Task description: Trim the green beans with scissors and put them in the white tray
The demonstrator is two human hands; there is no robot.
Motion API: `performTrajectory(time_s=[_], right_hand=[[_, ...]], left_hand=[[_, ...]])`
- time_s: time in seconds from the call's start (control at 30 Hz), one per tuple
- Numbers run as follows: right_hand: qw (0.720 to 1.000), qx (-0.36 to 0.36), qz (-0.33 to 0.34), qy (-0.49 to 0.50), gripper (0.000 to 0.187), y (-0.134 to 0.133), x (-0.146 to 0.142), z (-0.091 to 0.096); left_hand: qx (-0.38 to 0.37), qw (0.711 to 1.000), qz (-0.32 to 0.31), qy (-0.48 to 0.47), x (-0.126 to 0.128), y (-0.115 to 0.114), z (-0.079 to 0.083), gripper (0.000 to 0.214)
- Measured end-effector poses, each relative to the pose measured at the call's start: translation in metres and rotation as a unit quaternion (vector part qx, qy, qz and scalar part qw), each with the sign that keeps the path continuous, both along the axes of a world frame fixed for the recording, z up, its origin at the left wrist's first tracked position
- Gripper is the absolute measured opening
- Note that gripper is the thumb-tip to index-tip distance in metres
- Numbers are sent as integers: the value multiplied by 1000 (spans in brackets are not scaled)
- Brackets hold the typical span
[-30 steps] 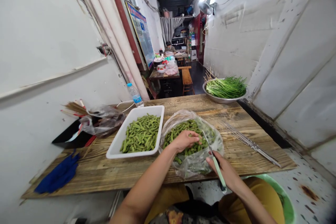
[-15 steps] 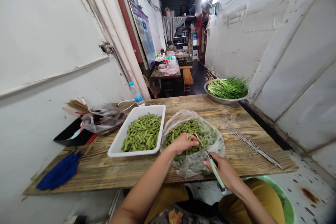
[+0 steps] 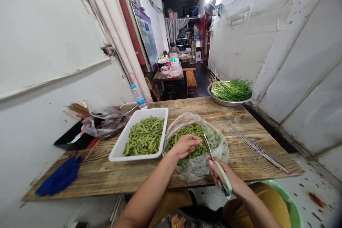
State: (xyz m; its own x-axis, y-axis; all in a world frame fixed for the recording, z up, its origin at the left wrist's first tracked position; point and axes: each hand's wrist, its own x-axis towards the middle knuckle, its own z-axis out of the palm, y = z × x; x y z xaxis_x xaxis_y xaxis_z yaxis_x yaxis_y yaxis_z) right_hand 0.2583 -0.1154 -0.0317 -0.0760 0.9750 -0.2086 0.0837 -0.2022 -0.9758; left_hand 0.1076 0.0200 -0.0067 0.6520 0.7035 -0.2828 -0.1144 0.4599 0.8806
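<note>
My right hand (image 3: pixel 223 174) grips a pair of scissors (image 3: pixel 224 177) with pale green handles; the narrow blades point up and away from me. Just left of the blade tips, my left hand (image 3: pixel 185 146) is closed in a pinch on an edamame pod, mostly hidden by the fingers. Both hands are over a clear plastic bag (image 3: pixel 220 149), spread wide and filled with edamame pods (image 3: pixel 193 128). To its left stands a white plastic tub (image 3: pixel 116 153) with many more pods (image 3: pixel 144 135) in it.
Metal skewers (image 3: pixel 259 149) lie on the wooden table (image 3: pixel 240 121) at right. A steel bowl (image 3: pixel 232 103) of green stalks stands at the far right corner. A water bottle (image 3: pixel 139 98), a black tray (image 3: pixel 69 139) and a blue cloth (image 3: pixel 60 176) are on the left. Another person (image 3: pixel 173 50) sits farther back.
The scissors have turned in my right hand, their tips shifting slightly right and the handles showing wider. My left hand stays nearly in place, its fingertips a little left of before.
</note>
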Motion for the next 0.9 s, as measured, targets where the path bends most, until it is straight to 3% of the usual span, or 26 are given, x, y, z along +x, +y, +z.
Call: performTrajectory(time_s=[0.3, 0.5, 0.67, 0.73, 0.8, 0.83, 0.9], right_hand=[[999, -43, -18, -9, 42, 4, -3, 3], [996, -34, -82, 31, 53, 4, 2, -3], [994, -39, -77, 70, 54, 0, 4, -4], [994, -37, -73, 66, 53, -3, 4, -2], [996, -35, -64, 52, 51, -5, 5, 0], [996, -34, -62, 44, 50, -6, 6, 1], [997, -33, -60, 34, 49, -6, 7, 1]], left_hand=[[9, 1000, 6, -3, 1, -7, -1, 33], [-30, 991, 75, -105, -19, 17, 0, 17], [-56, 989, 73, -120, -15, 31, 1, 16], [-3, 995, 82, -62, -9, 32, 1, 25], [121, 985, 115, 52, -4, 33, 0, 28], [203, 963, 126, 124, -3, 33, 0, 26], [357, 888, 106, 270, -1, 36, -1, 16]])
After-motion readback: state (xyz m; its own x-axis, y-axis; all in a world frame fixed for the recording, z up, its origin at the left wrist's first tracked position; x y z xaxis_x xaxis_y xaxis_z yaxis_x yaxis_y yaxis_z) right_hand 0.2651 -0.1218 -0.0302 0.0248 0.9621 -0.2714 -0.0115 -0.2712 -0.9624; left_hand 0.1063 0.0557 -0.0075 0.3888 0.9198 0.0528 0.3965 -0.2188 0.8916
